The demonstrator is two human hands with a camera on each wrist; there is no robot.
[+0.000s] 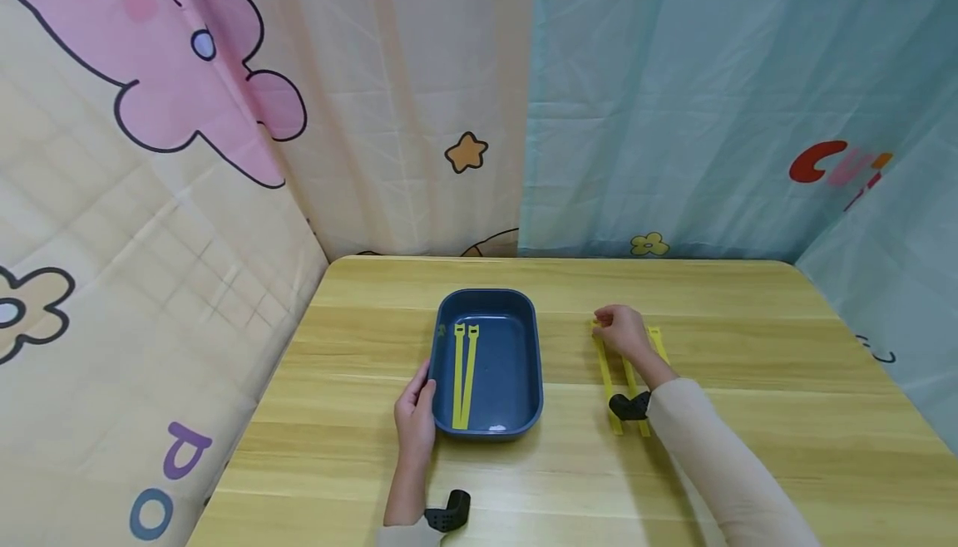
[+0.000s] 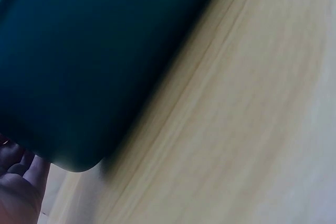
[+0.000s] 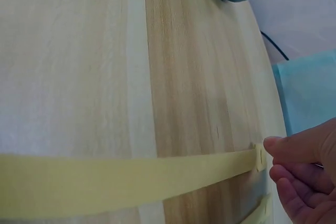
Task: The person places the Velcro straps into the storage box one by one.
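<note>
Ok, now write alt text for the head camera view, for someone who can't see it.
A person's right hand is at the far end of a yellow strap on a wooden table, with other yellow straps beside it. The left hand holds the side of a blue tray containing two more straps. Patterned fabric hangs behind.

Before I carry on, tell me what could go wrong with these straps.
The right hand has a yellow slotted strap only by its end, so the strap could slip free. In the head view, the black wrist camera overlaps that strap and its neighbour; dipping, it might drag them. The left hand holds the blue tray at one side; a tug could shift the two straps inside.
</note>
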